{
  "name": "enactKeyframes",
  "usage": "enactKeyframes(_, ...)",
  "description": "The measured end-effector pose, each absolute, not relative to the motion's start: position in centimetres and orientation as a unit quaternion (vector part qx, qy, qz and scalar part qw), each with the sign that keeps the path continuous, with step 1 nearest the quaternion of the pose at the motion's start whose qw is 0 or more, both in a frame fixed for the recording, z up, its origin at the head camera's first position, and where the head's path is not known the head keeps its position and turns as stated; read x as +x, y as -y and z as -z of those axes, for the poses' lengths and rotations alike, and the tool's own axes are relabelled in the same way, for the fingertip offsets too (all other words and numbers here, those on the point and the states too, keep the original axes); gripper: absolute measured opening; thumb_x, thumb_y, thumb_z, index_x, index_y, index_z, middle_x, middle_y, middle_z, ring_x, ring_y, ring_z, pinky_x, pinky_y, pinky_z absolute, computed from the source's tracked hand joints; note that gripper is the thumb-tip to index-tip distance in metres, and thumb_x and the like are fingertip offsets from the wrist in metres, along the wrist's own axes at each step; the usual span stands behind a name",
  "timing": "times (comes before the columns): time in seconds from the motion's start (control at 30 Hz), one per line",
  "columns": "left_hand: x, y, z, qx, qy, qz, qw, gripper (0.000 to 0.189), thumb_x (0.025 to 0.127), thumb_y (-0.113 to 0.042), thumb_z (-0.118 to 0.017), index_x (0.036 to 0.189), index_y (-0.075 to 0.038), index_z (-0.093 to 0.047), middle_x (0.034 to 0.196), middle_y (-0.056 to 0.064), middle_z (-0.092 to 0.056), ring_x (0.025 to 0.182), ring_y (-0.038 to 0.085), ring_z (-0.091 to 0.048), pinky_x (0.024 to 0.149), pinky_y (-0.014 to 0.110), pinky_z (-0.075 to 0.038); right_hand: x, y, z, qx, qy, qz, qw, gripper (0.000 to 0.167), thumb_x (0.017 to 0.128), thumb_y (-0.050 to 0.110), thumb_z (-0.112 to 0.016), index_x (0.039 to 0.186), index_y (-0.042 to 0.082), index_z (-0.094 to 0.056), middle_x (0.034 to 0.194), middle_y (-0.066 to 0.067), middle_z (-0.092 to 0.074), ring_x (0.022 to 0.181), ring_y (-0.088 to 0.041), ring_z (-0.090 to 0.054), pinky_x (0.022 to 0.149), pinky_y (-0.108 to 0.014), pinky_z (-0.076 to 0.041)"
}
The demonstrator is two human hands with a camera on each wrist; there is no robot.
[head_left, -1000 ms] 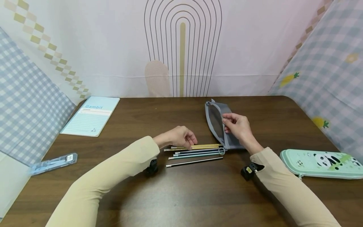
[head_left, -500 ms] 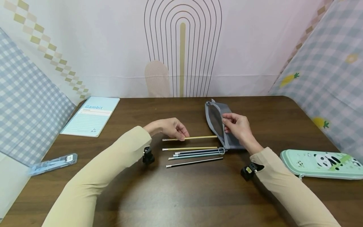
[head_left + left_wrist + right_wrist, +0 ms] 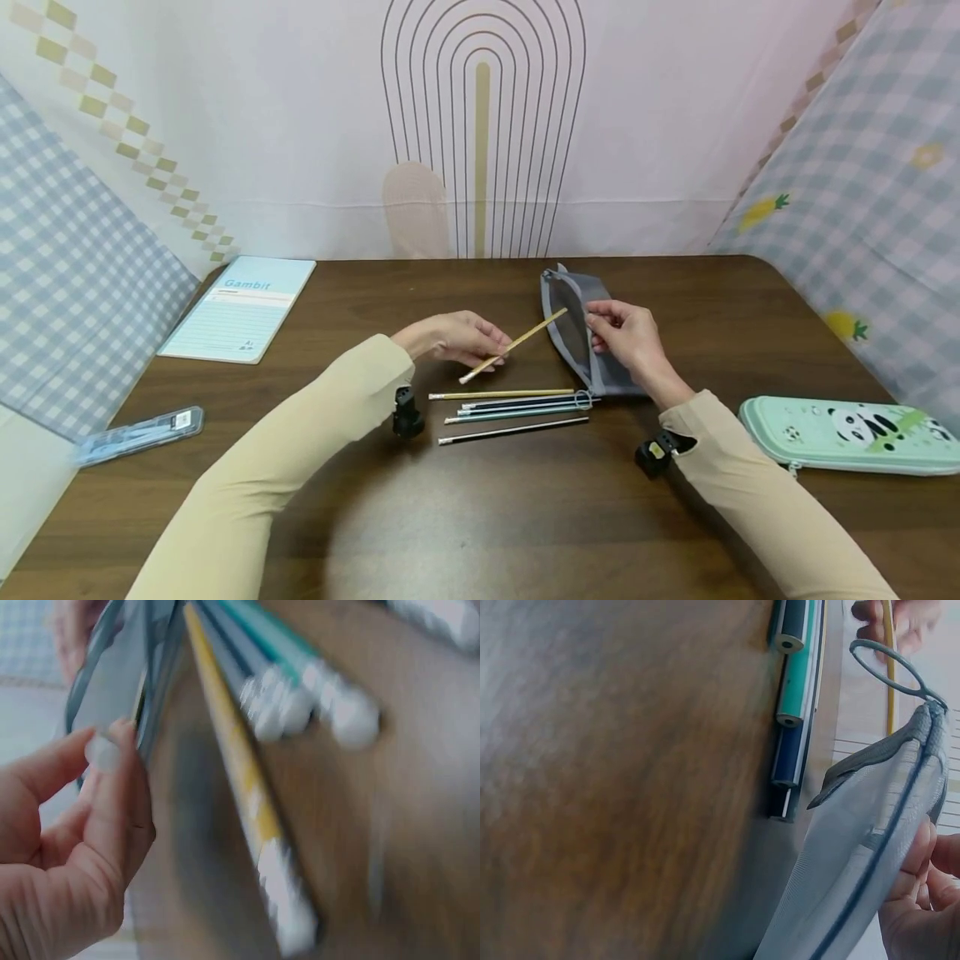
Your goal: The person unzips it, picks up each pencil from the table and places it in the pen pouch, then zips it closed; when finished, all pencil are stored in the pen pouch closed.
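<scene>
Landmark: grey pouch (image 3: 597, 367), lying on the bench (image 3: 465, 517), mouth gaping leftward. Pinching a yellow pencil (image 3: 532, 333) between thumb and fingers of the left hand (image 3: 465, 337), just left of the pouch; grip near the eraser end, shaft slanting across, far end at the pouch mouth. Cannot tell whether past the rim. Gripping the right-hand lip of the pouch in the right hand (image 3: 626, 333), so spreading the mouth. Lying left of the pouch's near corner: second yellow pencil (image 3: 502, 393), dark blue pencils (image 3: 517, 402) and teal pencil (image 3: 510, 413), bunched; black pencil (image 3: 517, 429) slightly apart on the near side. Step in hand, as judged: feeding the held pencil into the pouch, far end first. To do well: draw the lip away from the opposite edge for a wide gap; aim at mid-mouth, clear of zip edge and mesh. Push lightly from the eraser end; ease back at any snag. If too long for the depth, swing parallel to the mouth. Avoid catching the loop (image 3: 583, 400) at the pouch's near corner, liable to drag the bunched pencils.
</scene>
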State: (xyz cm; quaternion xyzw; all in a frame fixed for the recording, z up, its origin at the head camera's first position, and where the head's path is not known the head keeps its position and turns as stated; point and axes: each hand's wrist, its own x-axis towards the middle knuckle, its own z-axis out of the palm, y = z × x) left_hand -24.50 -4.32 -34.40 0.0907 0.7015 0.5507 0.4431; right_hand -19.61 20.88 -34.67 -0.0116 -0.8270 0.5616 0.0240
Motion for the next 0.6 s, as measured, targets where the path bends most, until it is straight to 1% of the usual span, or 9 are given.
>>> enactKeyframes(0.07,-24.4,3.0,34.9,0.057,-0.67,-0.595,0.44,0.037,0.096,0.0,-0.048,0.132,0.009,-0.046,0.09,0.007,-0.06,0.078,0.012,-0.061,0.075,0.023,-0.055,-19.6,-20.9,34.7,-0.01,0.827,-0.561,0.024,0.029,0.094,0.006,-0.056,0.119,-0.008,-0.058,0.075,0.002,-0.055,0.056,-0.002,-0.055,0.053,-0.017,-0.053)
enactKeyframes(0.17,-24.3,0.7,35.4,0.007,-0.619,-0.66,0.425,0.038,0.097,-0.001,-0.046,0.134,0.008,-0.044,0.091,0.008,-0.058,0.076,0.012,-0.06,0.089,0.028,-0.052,-19.6,-20.8,34.8,-0.01,0.826,-0.563,0.024,0.028,0.094,0.005,-0.056,0.118,-0.008,-0.058,0.075,0.002,-0.055,0.056,-0.002,-0.054,0.053,-0.017,-0.053)
enactKeyframes(0.23,-24.2,-0.8,35.5,-0.024,-0.586,-0.698,0.411,0.037,0.097,0.0,-0.046,0.134,0.008,-0.044,0.088,0.008,-0.058,0.073,0.012,-0.06,0.099,0.033,-0.047,-19.6,-20.8,34.8,-0.01,0.827,-0.562,0.023,0.028,0.094,0.005,-0.056,0.119,-0.008,-0.058,0.076,0.001,-0.055,0.056,-0.002,-0.055,0.053,-0.017,-0.053)
enactKeyframes(0.3,-24.1,-2.1,35.4,-0.046,-0.563,-0.723,0.398,0.036,0.097,0.0,-0.046,0.132,0.008,-0.045,0.083,0.007,-0.058,0.07,0.012,-0.059,0.106,0.037,-0.04,-19.5,-20.8,34.8,-0.01,0.829,-0.559,0.022,0.029,0.094,0.006,-0.056,0.119,-0.008,-0.058,0.078,-0.001,-0.056,0.057,-0.002,-0.055,0.053,-0.017,-0.053)
enactKeyframes(0.4,-23.9,-3.6,35.3,-0.071,-0.545,-0.743,0.382,0.034,0.096,0.0,-0.047,0.129,0.009,-0.048,0.077,0.007,-0.059,0.067,0.013,-0.059,0.107,0.038,-0.038,-19.5,-20.8,34.8,-0.009,0.833,-0.553,0.021,0.029,0.094,0.007,-0.056,0.119,-0.008,-0.058,0.079,-0.003,-0.056,0.057,-0.003,-0.054,0.053,-0.017,-0.053)
enactKeyframes(0.6,-23.6,-5.5,35.4,-0.094,-0.549,-0.747,0.362,0.035,0.094,0.003,-0.051,0.128,0.005,-0.051,0.072,0.006,-0.06,0.065,0.012,-0.058,0.103,0.036,-0.042,-19.6,-20.8,34.7,-0.004,0.836,-0.548,0.021,0.028,0.093,0.006,-0.057,0.118,-0.007,-0.059,0.077,-0.004,-0.055,0.057,-0.003,-0.054,0.053,-0.018,-0.053)
